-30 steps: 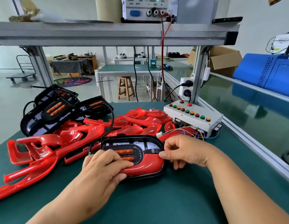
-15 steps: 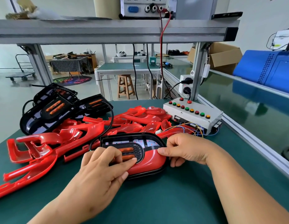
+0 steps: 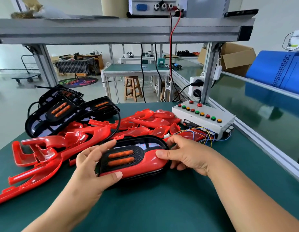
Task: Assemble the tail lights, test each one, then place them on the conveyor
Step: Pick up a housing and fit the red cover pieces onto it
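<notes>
While we have both hands on it, the tail light (image 3: 138,162) sits low over the green counter (image 3: 162,206), just in front of the heap of loose red covers (image 3: 65,143). Our left hand (image 3: 90,166) grips its left end, thumb on the red cover, fingers (image 3: 102,149) curled round the far edge. Our right hand (image 3: 189,156) clasps the other end, thumb pressed on the red top. Black housings (image 3: 56,114) lie behind the heap on the left; the button box (image 3: 204,117) stands to the right, beside the conveyor (image 3: 262,104).
</notes>
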`<act>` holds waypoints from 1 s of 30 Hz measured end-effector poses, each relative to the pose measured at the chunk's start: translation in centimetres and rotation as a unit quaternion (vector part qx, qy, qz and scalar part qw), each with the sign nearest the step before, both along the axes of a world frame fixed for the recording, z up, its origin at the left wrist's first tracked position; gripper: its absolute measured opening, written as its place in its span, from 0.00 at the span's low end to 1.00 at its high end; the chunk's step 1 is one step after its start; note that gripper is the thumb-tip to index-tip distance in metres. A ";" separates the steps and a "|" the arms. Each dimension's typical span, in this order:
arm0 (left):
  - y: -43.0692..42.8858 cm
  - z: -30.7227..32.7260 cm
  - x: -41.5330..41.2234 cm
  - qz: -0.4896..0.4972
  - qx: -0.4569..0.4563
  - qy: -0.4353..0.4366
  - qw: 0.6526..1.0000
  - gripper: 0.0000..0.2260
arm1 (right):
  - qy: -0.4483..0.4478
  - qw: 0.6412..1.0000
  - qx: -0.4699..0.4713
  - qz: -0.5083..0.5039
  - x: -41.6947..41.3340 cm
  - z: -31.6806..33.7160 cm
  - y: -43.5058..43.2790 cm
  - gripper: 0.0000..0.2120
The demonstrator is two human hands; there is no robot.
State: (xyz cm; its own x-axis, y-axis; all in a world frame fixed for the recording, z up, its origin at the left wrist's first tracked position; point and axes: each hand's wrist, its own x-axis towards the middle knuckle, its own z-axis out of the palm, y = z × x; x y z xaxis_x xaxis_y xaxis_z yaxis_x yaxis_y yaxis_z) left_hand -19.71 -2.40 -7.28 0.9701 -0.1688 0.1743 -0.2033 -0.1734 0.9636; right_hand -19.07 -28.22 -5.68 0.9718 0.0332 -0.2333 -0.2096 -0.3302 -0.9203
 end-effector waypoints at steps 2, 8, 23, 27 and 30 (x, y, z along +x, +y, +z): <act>0.0 -0.3 -0.1 -0.001 -0.081 0.063 0.995 0.41 | 0.002 1.000 0.028 -0.004 0.0 0.2 0.2 0.23; 0.0 -0.1 -0.3 -0.039 -0.143 0.057 0.987 0.45 | -0.004 0.967 0.254 0.006 -0.1 0.3 1.1 0.31; 0.9 1.9 4.0 -0.200 -0.121 0.026 0.972 0.25 | -0.122 0.928 0.352 0.016 0.6 -0.6 1.1 0.25; 1.4 1.6 4.3 -0.215 -0.129 0.054 0.967 0.26 | -0.138 0.926 0.351 0.014 0.6 -0.9 1.3 0.24; 1.5 1.3 4.3 -0.186 -0.128 0.048 0.973 0.26 | -0.140 0.927 0.348 0.013 0.6 -1.1 1.6 0.25</act>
State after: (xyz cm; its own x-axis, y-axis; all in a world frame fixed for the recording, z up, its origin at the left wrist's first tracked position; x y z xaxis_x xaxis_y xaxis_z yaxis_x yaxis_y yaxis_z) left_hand -15.37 -0.89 -5.98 0.8638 -0.4751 0.1676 -0.1122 0.1430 0.9833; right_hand -18.45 -26.63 -6.77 0.9879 0.1042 0.1149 0.0700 0.3614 -0.9298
